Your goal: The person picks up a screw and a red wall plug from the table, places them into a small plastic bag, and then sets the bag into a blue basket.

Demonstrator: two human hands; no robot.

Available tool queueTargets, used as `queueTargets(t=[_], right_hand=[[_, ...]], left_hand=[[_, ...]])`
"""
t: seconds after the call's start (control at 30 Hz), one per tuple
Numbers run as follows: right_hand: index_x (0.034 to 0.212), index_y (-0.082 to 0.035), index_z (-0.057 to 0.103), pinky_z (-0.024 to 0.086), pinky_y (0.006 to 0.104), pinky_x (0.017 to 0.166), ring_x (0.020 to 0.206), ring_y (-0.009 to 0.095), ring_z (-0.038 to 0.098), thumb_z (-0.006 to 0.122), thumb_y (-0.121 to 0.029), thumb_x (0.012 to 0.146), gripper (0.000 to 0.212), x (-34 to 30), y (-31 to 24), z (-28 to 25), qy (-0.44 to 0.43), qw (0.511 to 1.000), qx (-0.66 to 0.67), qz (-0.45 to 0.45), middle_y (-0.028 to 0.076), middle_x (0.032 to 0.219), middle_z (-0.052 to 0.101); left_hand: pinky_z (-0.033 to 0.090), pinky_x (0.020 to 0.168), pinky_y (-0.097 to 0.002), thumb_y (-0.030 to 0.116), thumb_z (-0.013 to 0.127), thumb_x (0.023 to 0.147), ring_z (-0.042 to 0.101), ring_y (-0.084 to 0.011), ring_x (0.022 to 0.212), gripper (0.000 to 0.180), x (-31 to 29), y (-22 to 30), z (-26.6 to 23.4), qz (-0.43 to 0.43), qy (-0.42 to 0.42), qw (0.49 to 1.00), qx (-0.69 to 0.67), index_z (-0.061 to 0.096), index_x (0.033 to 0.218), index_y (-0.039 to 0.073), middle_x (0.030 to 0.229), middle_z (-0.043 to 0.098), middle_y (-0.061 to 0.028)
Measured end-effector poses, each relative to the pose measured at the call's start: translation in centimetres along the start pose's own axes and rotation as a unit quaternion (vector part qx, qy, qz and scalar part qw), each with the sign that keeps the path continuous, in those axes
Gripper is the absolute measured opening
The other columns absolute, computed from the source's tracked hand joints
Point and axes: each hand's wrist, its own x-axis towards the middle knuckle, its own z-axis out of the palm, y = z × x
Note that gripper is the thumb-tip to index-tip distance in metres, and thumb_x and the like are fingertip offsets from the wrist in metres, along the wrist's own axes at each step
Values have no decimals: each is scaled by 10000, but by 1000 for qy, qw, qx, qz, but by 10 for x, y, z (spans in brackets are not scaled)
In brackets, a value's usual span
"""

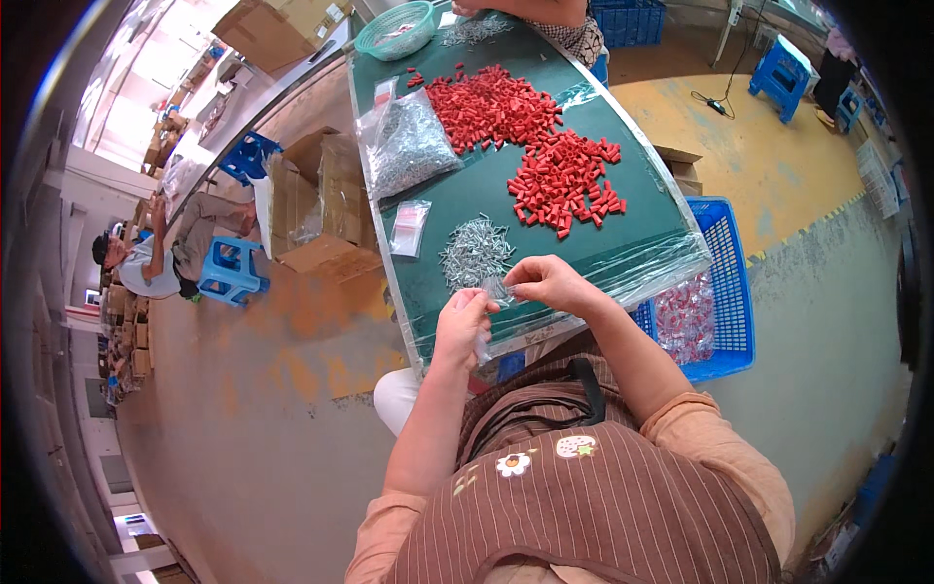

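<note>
Over the table's near edge, my left hand [461, 329] is closed on a small clear plastic bag [495, 289], part of which hangs below its fingers. My right hand [553, 283] pinches the same bag's edge from the other side; any small piece between those fingertips is hidden. Just beyond both hands lies a loose pile of silver screws [476, 253]. A stack of small clear zip bags [410, 228] lies to its left. Farther right is a heap of short red plastic plugs [566, 183], and it joins a larger red heap [493, 105] behind.
A big clear bag of screws [413, 144] rests on the green table [477, 185]. At the far end stand a green basket [397, 30] and another person's arm [530, 10]. A blue crate [732, 292] with filled bags sits right, cartons [326, 200] and a blue stool [232, 270] left.
</note>
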Motion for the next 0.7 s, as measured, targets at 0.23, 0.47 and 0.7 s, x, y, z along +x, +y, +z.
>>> queueTargets(t=[0.23, 0.47, 0.7], right_hand=[[978, 19, 637, 493, 294, 752, 808, 161, 626, 627, -54, 773, 218, -5, -2, -8, -6, 998, 65, 5, 97, 887, 668], [785, -64, 614, 477, 399, 764, 888, 315, 563, 566, -56, 753, 59, -13, 12, -10, 72, 873, -457, -156, 132, 848, 569], [806, -57, 563, 481, 376, 734, 853, 289, 562, 569, -96, 724, 92, 4, 1, 8, 4, 779, -588, -220, 116, 864, 551]], left_hand=[[329, 453, -201, 192, 589, 881, 401, -48, 521, 144, 3, -7, -9, 17, -17, 997, 77, 560, 946, 67, 782, 612, -33], [439, 568, -246, 164, 584, 864, 574, -76, 597, 136, 2, -22, -16, 220, 72, 914, 334, 627, 906, 42, 646, 634, -25], [462, 598, -245, 91, 587, 847, 584, -92, 646, 78, -17, -14, -25, 213, 113, 927, 288, 617, 853, 20, 703, 609, -26]])
